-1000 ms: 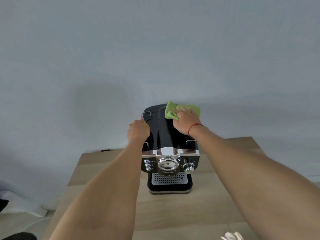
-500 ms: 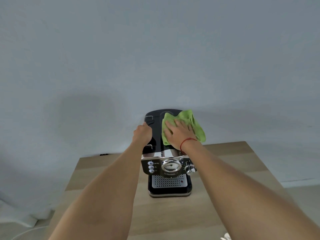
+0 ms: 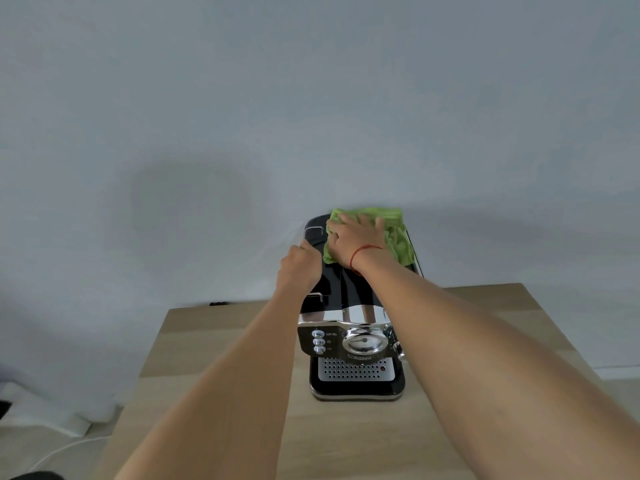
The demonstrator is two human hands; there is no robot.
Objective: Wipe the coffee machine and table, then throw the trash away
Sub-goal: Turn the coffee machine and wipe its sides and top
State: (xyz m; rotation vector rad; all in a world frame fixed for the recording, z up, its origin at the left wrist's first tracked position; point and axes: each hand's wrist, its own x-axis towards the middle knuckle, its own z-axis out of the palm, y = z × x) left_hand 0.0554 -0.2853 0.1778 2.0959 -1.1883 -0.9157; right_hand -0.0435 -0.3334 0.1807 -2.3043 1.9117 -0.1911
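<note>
We are on the first step, wiping the top of the espresso machine (image 3: 362, 342), which stands on the tabletop (image 3: 346, 441). Our right grip (image 3: 356, 237) presses the green cloth (image 3: 398, 237) flat-fingered at the rear, and our left grip (image 3: 299, 268) clasps the machine's left edge. Next, we judge, come the front and sides.

Both arms are bare from the lower edge of the view up to the hands. A thin red string bracelet (image 3: 362, 251), a single strand, circles the wrist of the right hand (image 3: 356, 235). The left hand (image 3: 298, 271) and its wrist are bare.
</note>
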